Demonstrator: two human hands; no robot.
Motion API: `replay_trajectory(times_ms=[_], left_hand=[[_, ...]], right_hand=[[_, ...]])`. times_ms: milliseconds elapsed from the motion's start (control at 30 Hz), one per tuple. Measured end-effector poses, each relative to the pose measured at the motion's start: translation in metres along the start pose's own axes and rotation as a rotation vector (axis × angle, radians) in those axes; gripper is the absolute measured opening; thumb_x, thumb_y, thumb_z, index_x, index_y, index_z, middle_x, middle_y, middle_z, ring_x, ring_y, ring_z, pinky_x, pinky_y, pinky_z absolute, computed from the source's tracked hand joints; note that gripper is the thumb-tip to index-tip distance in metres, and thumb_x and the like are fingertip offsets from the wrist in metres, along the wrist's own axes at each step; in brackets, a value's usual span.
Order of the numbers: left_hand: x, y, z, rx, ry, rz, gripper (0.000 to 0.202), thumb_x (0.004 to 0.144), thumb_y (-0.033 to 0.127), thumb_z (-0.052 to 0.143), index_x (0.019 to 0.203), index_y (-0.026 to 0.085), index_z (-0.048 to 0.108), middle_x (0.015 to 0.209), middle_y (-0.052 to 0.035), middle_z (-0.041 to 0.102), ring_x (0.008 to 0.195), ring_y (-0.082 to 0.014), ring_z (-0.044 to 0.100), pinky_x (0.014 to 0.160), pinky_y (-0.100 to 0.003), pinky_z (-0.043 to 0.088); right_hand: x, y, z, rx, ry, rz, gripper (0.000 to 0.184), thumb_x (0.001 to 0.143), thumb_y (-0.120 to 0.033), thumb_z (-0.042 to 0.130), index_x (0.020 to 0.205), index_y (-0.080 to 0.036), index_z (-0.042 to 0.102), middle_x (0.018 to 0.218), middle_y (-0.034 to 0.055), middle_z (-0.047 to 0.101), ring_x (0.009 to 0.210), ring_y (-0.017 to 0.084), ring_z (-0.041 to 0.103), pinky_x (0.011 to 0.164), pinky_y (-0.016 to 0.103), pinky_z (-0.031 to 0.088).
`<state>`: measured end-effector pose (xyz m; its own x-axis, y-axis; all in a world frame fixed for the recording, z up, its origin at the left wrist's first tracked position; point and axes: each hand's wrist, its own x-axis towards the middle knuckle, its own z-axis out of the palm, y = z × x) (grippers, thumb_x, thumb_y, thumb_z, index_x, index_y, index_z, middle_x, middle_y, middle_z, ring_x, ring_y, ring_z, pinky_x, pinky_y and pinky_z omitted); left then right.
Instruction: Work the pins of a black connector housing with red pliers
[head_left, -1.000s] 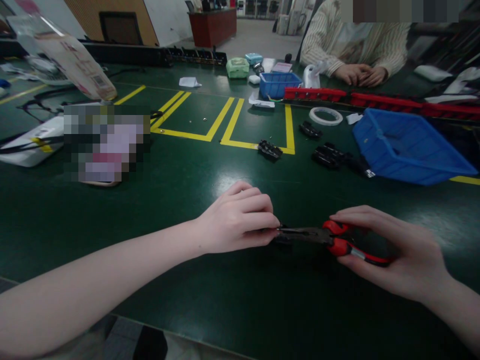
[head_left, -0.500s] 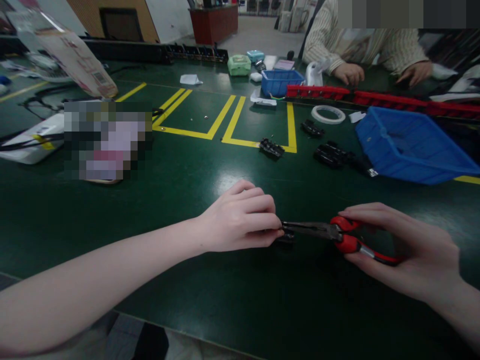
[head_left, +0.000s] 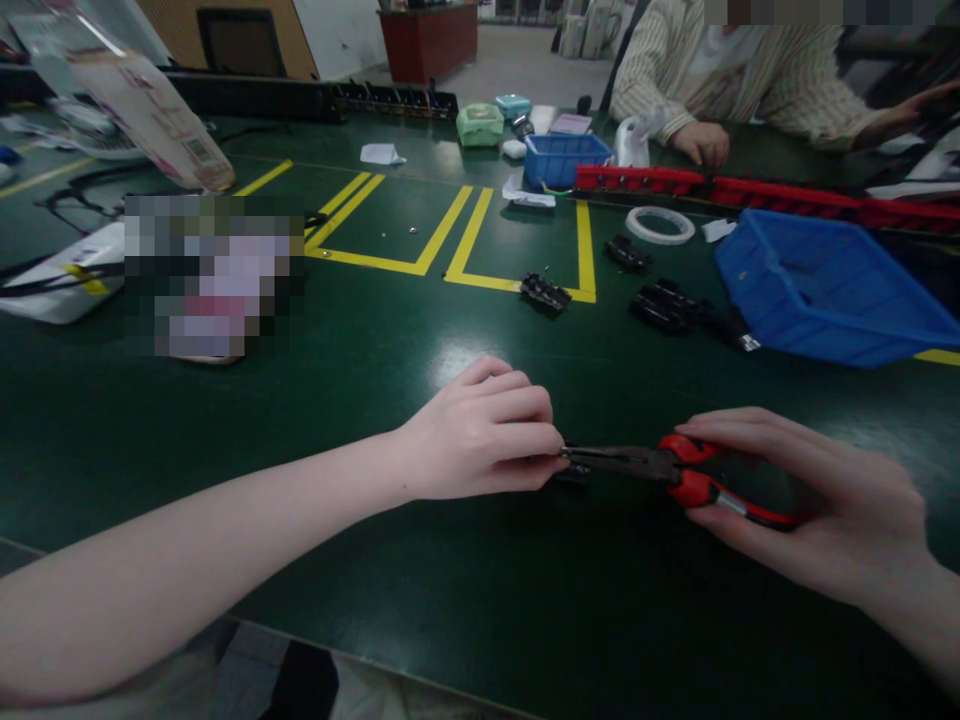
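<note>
My left hand (head_left: 484,435) rests on the green table (head_left: 360,400), fingers curled and pinched on a small black part (head_left: 574,474) that is mostly hidden under them. My right hand (head_left: 817,500) is wrapped round the red handles of a pair of long-nose pliers (head_left: 660,470). The pliers' dark jaws point left and meet the black part at my left fingertips.
Several black parts (head_left: 667,305) and one more (head_left: 544,292) lie beyond my hands by yellow floor-tape lines. A large blue bin (head_left: 825,290) stands at right, a small blue bin (head_left: 559,160), tape ring (head_left: 660,225) and red strips (head_left: 750,192) farther back. A seated person's hand (head_left: 701,142) rests opposite.
My right hand and the pliers shifted slightly right; my left hand stays pinched on the part. The person opposite moved one hand away to the right.
</note>
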<state>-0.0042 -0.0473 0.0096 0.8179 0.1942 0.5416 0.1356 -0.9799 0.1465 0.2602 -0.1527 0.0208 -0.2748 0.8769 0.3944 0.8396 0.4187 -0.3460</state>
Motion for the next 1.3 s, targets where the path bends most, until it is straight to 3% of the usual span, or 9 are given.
replay_trajectory(times_ms=[233, 333, 433, 500, 633, 833, 1067, 1300], left_hand=[[0.001, 0.002, -0.003, -0.029, -0.016, -0.029, 0.019, 0.092, 0.025, 0.046, 0.081, 0.018, 0.06, 0.081, 0.0003, 0.063, 0.074, -0.0119, 0.054, 0.076, -0.029, 0.035], [0.001, 0.001, -0.008, -0.071, -0.069, -0.093, 0.02, 0.088, 0.035, 0.051, 0.089, 0.018, 0.06, 0.088, -0.0021, 0.063, 0.083, -0.0155, 0.055, 0.08, -0.031, 0.035], [0.002, -0.002, -0.01, -0.098, -0.204, -0.186, 0.053, 0.078, 0.055, 0.06, 0.113, 0.016, 0.054, 0.107, -0.0076, 0.059, 0.097, -0.0216, 0.053, 0.084, -0.033, 0.036], [0.002, -0.003, -0.007, -0.103, -0.296, -0.197, 0.064, 0.075, 0.059, 0.063, 0.12, 0.015, 0.05, 0.113, -0.0088, 0.056, 0.101, -0.0227, 0.052, 0.083, -0.033, 0.036], [0.002, -0.005, -0.001, -0.102, -0.362, -0.178, 0.038, 0.084, 0.047, 0.06, 0.107, 0.017, 0.057, 0.105, -0.0052, 0.058, 0.094, -0.0193, 0.053, 0.077, -0.03, 0.037], [0.0, -0.004, -0.004, -0.182, -0.229, -0.195, 0.037, 0.084, 0.04, 0.063, 0.109, 0.014, 0.055, 0.099, -0.0034, 0.061, 0.088, -0.0157, 0.056, 0.076, -0.027, 0.04], [-0.001, 0.001, -0.007, -0.163, 0.014, -0.093, 0.041, 0.082, 0.044, 0.064, 0.107, 0.013, 0.056, 0.091, -0.0051, 0.063, 0.083, -0.0158, 0.058, 0.072, -0.027, 0.044], [0.0, 0.003, -0.006, -0.172, 0.071, -0.038, 0.042, 0.082, 0.042, 0.065, 0.106, 0.009, 0.057, 0.087, -0.0077, 0.062, 0.077, -0.0153, 0.057, 0.067, -0.026, 0.048]], right_hand=[[0.005, 0.005, -0.002, -0.014, 0.002, -0.107, 0.037, 0.073, -0.042, 0.065, 0.106, -0.029, 0.056, 0.093, 0.004, 0.067, 0.074, 0.022, 0.066, 0.063, 0.035, 0.055], [0.005, 0.008, -0.004, -0.005, -0.029, -0.117, 0.038, 0.073, -0.041, 0.065, 0.107, -0.027, 0.055, 0.093, 0.0042, 0.067, 0.075, 0.021, 0.066, 0.061, 0.032, 0.054], [0.004, 0.009, -0.003, 0.014, -0.044, -0.082, 0.036, 0.074, -0.04, 0.065, 0.106, -0.028, 0.056, 0.094, 0.0028, 0.067, 0.076, 0.021, 0.066, 0.061, 0.032, 0.053], [0.003, 0.008, -0.002, 0.025, -0.05, -0.055, 0.034, 0.075, -0.04, 0.065, 0.106, -0.029, 0.056, 0.095, 0.0021, 0.067, 0.077, 0.021, 0.066, 0.063, 0.033, 0.053], [0.001, 0.005, 0.002, 0.043, -0.043, -0.02, 0.033, 0.078, -0.044, 0.061, 0.106, -0.03, 0.056, 0.097, 0.0018, 0.066, 0.081, 0.02, 0.065, 0.068, 0.033, 0.052], [0.0, 0.006, 0.002, 0.018, -0.031, -0.036, 0.033, 0.079, -0.045, 0.06, 0.107, -0.03, 0.055, 0.096, 0.0025, 0.065, 0.08, 0.02, 0.064, 0.069, 0.035, 0.052], [0.002, 0.007, -0.002, -0.061, -0.022, -0.148, 0.034, 0.078, -0.041, 0.06, 0.108, -0.026, 0.053, 0.1, 0.0084, 0.064, 0.095, 0.028, 0.061, 0.074, 0.041, 0.052], [0.003, 0.004, -0.001, -0.062, -0.008, -0.136, 0.034, 0.079, -0.041, 0.058, 0.109, -0.028, 0.053, 0.099, 0.0091, 0.063, 0.097, 0.03, 0.059, 0.074, 0.044, 0.051]])
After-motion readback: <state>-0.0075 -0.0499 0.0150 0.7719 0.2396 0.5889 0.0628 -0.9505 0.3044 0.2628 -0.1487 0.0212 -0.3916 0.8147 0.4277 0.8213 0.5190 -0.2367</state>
